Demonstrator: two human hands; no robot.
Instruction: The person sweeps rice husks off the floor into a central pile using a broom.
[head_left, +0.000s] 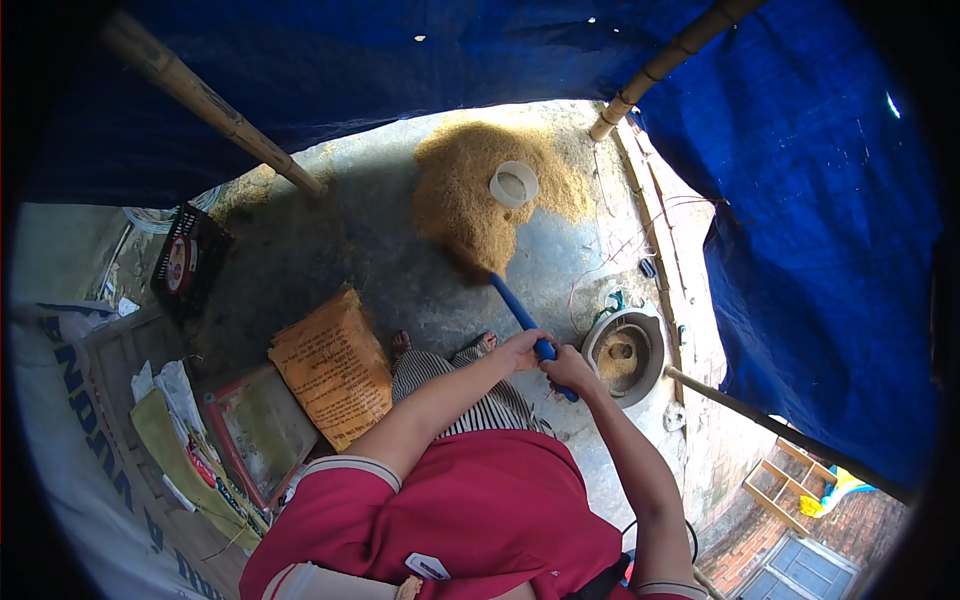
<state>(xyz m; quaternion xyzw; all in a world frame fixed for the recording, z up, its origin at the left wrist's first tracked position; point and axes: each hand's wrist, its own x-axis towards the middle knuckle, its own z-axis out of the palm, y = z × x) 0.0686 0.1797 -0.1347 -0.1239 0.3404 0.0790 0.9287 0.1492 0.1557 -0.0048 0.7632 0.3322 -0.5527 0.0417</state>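
My left hand (522, 350) and my right hand (570, 370) are both closed around the blue handle of a broom (513, 301). The left grips lower on the shaft, and the right holds it near its top end. The dark brown broom head, slightly blurred, reaches the near edge of a heap of golden-brown grain (470, 190) on the concrete floor. A white round tub (513, 185) sits on the heap, with pale material inside.
A round grey container (655, 350) holding some grain stands to the right. An orange printed sack (335, 370) and a black crate (185, 262) lie left. Bamboo poles (220, 115) and blue tarpaulin (810, 220) border the floor. A wooden frame (785, 485) rests at lower right.
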